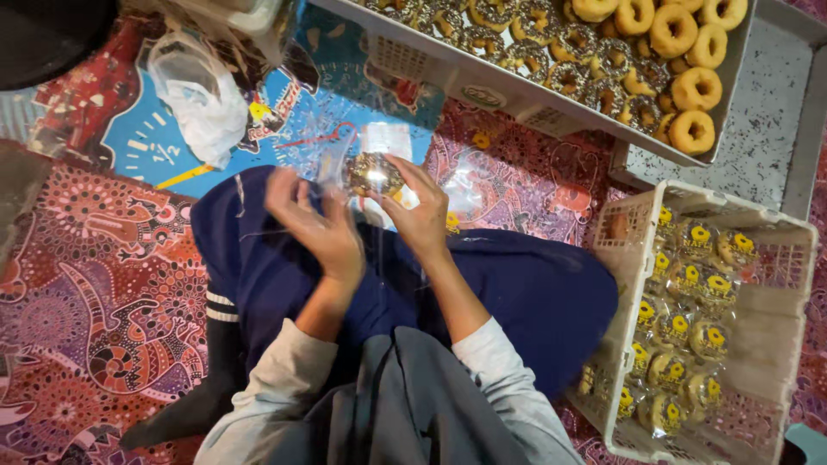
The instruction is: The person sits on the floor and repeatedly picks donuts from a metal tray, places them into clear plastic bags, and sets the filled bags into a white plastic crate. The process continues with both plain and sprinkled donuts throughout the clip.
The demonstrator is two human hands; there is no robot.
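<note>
A person is sitting cross-legged on a floor mat (pixel 103 293) printed with purple, red and blue patterns, holding a chocolate-sprinkled doughnut (pixel 372 174) in a clear plastic bag (pixel 345 168) above the lap. The right hand (pixel 419 211) is pinching the doughnut through the wrapping with fingers curled around it; the left hand (pixel 320 222) is sitting just beside it with fingers bent, gripping the loose, blurred edge of the bag, though exactly how it is closing is hard to make out. At the mat's far edge a long grey plastic tray (pixel 517 95) is lying, cut off by the picture's top, carrying rows of ring doughnuts: dark sprinkled ones on its left part and plain golden ones (pixel 693 86) on its right. At the mat's right edge a white latticed plastic crate (pixel 775 319) is holding wrapped doughnuts (pixel 680 336), each in glossy clear film with a round yellow sticker; the crate's near corner is running out of view. Toward the mat's far left corner a crumpled heap of thin clear bags (pixel 202 95) is lying, and more transparent film (pixel 478 189) is spread just beyond the hands, its outline hard to trace against the pattern. Dark blue trousers (pixel 517 293) and grey sleeves are filling the bottom.
</note>
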